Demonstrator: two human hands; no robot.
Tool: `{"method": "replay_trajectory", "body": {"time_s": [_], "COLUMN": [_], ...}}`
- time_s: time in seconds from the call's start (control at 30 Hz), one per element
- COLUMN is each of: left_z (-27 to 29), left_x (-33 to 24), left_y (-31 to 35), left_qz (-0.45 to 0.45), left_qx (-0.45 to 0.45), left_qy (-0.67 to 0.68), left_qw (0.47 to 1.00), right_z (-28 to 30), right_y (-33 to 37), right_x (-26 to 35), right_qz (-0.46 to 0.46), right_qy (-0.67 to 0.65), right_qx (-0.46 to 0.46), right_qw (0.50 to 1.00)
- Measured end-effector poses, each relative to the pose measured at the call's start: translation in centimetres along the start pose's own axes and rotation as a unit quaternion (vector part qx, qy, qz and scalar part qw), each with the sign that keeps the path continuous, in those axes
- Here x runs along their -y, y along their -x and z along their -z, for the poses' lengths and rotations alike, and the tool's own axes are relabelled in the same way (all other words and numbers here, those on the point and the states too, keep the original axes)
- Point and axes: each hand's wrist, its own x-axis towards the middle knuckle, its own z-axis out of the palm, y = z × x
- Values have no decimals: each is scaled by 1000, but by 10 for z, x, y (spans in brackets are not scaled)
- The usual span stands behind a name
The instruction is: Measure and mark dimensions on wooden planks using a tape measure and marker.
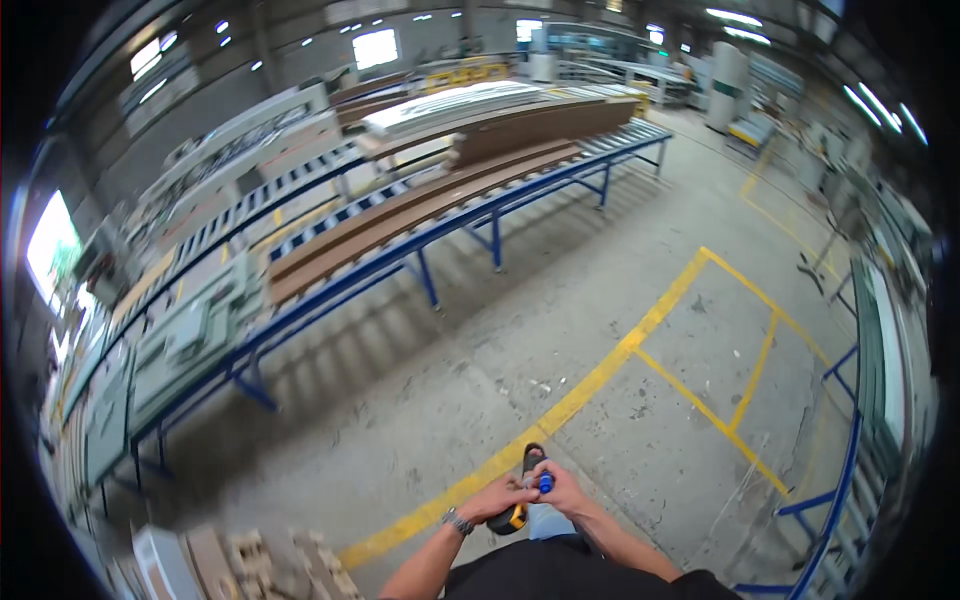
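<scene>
My two hands meet low in the middle of the head view, in front of my dark shirt. Closed around a black and yellow tape measure [510,520], my left hand [492,500] wears a metal watch [458,521] at the wrist. Its fingertips reach across to the right hand. My right hand [565,490] is closed on a small blue cylindrical thing [546,483] that looks like a marker; most of it is hidden by the fingers. Whether the left fingers also grip it I cannot tell. One shoe [533,455] shows just beyond the hands.
A long blue roller conveyor [425,275] runs along the left, bearing brown boards [420,220] and grey-green panels [185,340]. Another blue-framed rack [845,480] stands at right. Yellow lines [600,375] mark the concrete floor. Cardboard and wooden pieces [255,565] lie at lower left.
</scene>
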Motion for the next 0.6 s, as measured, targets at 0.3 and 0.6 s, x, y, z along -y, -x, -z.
{"method": "replay_trajectory", "body": {"time_s": [0.3,0.6], "left_z": [213,324], "left_x": [-58,-85], "left_y": [-58,-157], "left_qz": [186,208], "left_qx": [-28,-103], "left_qy": [30,121], "left_qw": [982,965], "right_z": [206,189], "right_y": [-293,-538], "right_x": [119,154], "right_qz": [32,53], "right_qy": [-212,-166], "right_qx": [-420,-374], "right_qw": [882,911]}}
